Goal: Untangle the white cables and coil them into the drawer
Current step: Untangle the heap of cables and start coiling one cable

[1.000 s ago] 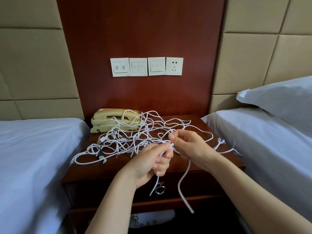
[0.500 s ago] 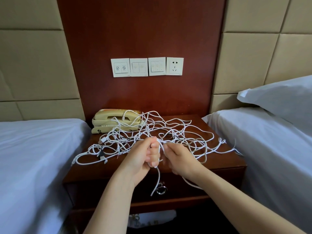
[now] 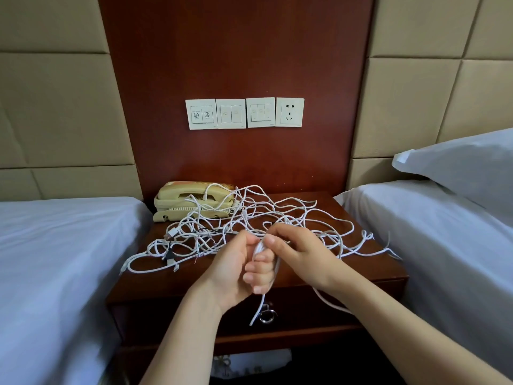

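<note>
A tangle of white cables (image 3: 249, 218) sprawls over the top of a dark wooden nightstand (image 3: 172, 282). My left hand (image 3: 241, 268) grips several loops of one cable in its curled fingers, and a loose end hangs down from the fist. Right beside it, my right hand (image 3: 299, 251) pinches the same cable at the top of the loops. A strand runs under my right wrist and off the front edge. The drawer (image 3: 305, 315) below is closed, with a metal ring pull (image 3: 268, 315).
A beige telephone (image 3: 191, 201) sits at the nightstand's back left, partly under the cables. Beds with white sheets flank the stand: one on the left (image 3: 55, 259) and one on the right (image 3: 444, 245) with a pillow (image 3: 466, 168). Wall switches and a socket (image 3: 289, 112) are above.
My hands have come together in front of the tangle. The long dangling strand is drawn up into loops in my left fist, and my right hand has moved left to it.
</note>
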`<state>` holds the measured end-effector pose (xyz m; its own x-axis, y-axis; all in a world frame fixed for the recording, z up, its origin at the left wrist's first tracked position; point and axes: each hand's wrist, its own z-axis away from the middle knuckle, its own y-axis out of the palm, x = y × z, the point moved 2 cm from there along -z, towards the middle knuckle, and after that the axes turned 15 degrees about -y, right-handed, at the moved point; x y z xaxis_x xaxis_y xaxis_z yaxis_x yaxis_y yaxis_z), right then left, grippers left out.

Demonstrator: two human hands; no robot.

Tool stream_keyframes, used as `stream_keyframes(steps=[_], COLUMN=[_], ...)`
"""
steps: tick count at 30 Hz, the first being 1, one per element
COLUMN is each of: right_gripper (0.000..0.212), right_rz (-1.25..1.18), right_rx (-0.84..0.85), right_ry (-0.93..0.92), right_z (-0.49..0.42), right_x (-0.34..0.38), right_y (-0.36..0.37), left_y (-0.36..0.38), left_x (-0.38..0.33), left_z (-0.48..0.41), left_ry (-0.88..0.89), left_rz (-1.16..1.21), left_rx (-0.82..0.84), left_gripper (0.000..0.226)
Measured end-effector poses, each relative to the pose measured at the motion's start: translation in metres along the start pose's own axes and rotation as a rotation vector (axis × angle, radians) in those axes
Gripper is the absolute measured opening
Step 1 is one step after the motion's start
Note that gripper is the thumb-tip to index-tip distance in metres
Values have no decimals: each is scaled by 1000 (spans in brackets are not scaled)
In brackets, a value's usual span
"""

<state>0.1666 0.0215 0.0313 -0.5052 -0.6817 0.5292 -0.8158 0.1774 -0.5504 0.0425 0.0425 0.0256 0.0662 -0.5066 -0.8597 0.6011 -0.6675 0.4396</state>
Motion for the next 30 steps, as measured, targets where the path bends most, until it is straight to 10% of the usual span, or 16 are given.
stream_keyframes(steps=[30], right_gripper=[29], right_rz=[244], right_rx=[-208], right_ry=[-24], right_z=[-3], right_x=[3], right_y=[-3], left_y=[19], left_x=[-7], left_z=[-1], left_ry=[155], left_rz=[248], left_rx=[-319], left_gripper=[41])
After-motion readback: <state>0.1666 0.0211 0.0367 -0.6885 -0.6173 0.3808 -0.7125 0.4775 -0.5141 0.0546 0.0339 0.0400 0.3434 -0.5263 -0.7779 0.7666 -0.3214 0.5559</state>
